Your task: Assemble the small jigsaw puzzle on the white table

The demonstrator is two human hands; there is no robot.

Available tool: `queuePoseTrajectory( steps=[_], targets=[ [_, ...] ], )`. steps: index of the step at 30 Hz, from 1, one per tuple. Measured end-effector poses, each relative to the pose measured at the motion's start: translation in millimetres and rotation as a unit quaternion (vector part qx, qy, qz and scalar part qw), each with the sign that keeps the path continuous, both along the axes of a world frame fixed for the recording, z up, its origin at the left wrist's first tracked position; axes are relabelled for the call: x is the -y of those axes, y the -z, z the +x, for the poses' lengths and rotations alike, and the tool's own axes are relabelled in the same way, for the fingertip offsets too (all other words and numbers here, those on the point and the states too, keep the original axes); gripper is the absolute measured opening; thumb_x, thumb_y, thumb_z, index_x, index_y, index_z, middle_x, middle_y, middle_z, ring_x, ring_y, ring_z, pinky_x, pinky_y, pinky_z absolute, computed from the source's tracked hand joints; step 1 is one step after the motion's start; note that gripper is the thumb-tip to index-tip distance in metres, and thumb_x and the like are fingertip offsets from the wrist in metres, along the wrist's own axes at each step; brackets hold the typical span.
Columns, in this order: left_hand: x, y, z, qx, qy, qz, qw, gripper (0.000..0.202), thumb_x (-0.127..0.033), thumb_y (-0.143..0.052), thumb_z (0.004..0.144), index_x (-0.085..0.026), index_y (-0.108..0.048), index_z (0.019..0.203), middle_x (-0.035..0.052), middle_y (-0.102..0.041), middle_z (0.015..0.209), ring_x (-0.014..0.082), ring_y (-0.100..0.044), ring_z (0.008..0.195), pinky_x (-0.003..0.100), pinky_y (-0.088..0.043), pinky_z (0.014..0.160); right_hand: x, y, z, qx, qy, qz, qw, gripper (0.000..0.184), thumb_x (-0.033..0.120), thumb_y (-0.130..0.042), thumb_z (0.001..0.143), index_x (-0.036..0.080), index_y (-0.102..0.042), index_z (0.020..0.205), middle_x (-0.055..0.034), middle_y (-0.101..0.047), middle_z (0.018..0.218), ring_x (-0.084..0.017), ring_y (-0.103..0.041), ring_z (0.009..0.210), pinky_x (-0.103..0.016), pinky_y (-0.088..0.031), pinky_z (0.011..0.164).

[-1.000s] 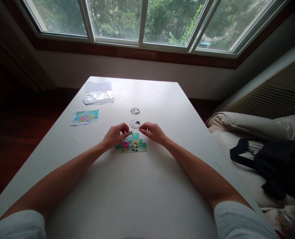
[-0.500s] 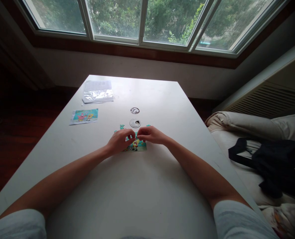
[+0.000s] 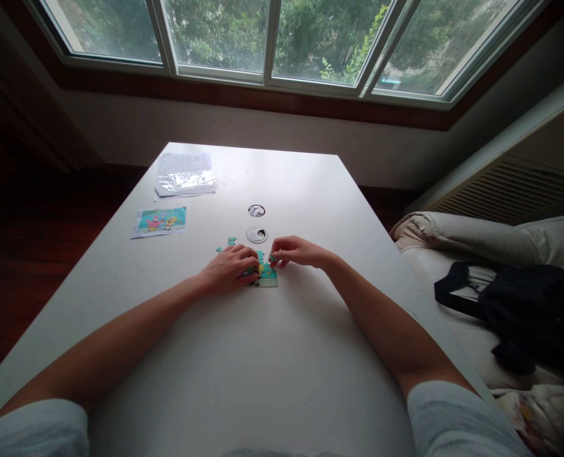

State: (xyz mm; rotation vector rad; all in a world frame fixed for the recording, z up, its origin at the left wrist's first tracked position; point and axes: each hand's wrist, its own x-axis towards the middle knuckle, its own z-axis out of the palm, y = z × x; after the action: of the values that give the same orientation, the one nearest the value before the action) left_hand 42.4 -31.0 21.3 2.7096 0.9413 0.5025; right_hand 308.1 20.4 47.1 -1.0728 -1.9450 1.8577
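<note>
A small teal cartoon jigsaw puzzle (image 3: 267, 277) lies on the white table (image 3: 262, 355), mostly covered by my hands. My left hand (image 3: 227, 270) rests flat on its left part, fingers laid over the pieces. My right hand (image 3: 295, 251) is at its upper right corner with fingertips pinched on a teal puzzle piece (image 3: 272, 258). Two loose teal pieces (image 3: 229, 242) lie just beyond my left hand.
A printed picture of the same cartoon (image 3: 159, 222) lies at the table's left, a clear plastic bag on paper (image 3: 185, 174) behind it. Two round cable holes (image 3: 256, 223) sit past the puzzle. A cushioned seat with a black bag (image 3: 524, 311) stands to the right.
My left hand moved right and down onto the puzzle, covering most of it. My right hand shifted slightly, still pinching at the top edge. Loose pieces are now exposed at the upper left.
</note>
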Motion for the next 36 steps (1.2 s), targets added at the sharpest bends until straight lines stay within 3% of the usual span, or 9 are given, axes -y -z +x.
queuePoseTrajectory(
  steps=[7, 12, 18, 24, 36],
  targets=[
    [-0.4, -1.9, -2.9, -0.02, 0.013, 0.005, 1.0, 0.03, -0.045, -0.062, 0.091, -0.027, -0.064, 0.115, 0.0081, -0.062, 0.125, 0.0275, -0.055, 0.114, 0.042, -0.041, 0.097, -5.4, 4.8, 2.8, 0.022, 0.048, 0.101, 0.993, 0.029, 0.045, -0.071, 0.083, 0.017, -0.065, 0.088, -0.0034, -0.069, 0.08, -0.014, -0.065, 0.073, -0.026, -0.052, 0.063],
    [0.3, -1.9, -3.5, -0.024, 0.012, 0.007, 1.0, 0.038, -0.047, -0.064, 0.09, -0.029, -0.063, 0.123, 0.0089, -0.06, 0.129, 0.0291, -0.053, 0.117, 0.043, -0.04, 0.099, -1.4, -0.2, 3.5, 0.112, -0.002, 0.143, 0.983, 0.025, 0.043, -0.068, 0.081, 0.018, -0.07, 0.085, 0.0015, -0.062, 0.068, -0.012, -0.055, 0.059, -0.024, -0.041, 0.054],
    [1.6, -3.4, -3.1, -0.036, 0.016, 0.015, 0.999, 0.04, -0.047, -0.063, 0.091, -0.032, -0.062, 0.128, 0.0085, -0.059, 0.13, 0.0291, -0.052, 0.117, 0.045, -0.04, 0.1, 2.1, 2.2, -3.0, 0.155, 0.018, 0.161, 0.975, 0.023, 0.04, -0.065, 0.079, 0.019, -0.072, 0.084, 0.0005, -0.064, 0.069, -0.012, -0.054, 0.059, -0.025, -0.038, 0.056],
    [2.0, -3.6, -2.9, -0.049, 0.011, 0.019, 0.999, 0.04, -0.047, -0.06, 0.093, -0.032, -0.061, 0.129, 0.0079, -0.057, 0.131, 0.0282, -0.052, 0.117, 0.045, -0.04, 0.101, 1.9, 5.5, -6.6, 0.194, 0.015, 0.212, 0.958, 0.02, 0.037, -0.066, 0.078, 0.018, -0.071, 0.082, -0.0001, -0.065, 0.077, -0.014, -0.055, 0.072, -0.025, -0.037, 0.062],
    [2.4, -3.1, -1.5, -0.044, 0.004, 0.021, 0.999, 0.039, -0.046, -0.061, 0.093, -0.031, -0.061, 0.128, 0.0079, -0.057, 0.13, 0.028, -0.051, 0.117, 0.045, -0.04, 0.101, 3.3, 7.2, -7.2, 0.223, 0.019, 0.263, 0.938, 0.014, 0.034, -0.065, 0.08, 0.02, -0.067, 0.08, 0.0005, -0.065, 0.078, -0.013, -0.054, 0.073, -0.025, -0.034, 0.063]
  ],
)
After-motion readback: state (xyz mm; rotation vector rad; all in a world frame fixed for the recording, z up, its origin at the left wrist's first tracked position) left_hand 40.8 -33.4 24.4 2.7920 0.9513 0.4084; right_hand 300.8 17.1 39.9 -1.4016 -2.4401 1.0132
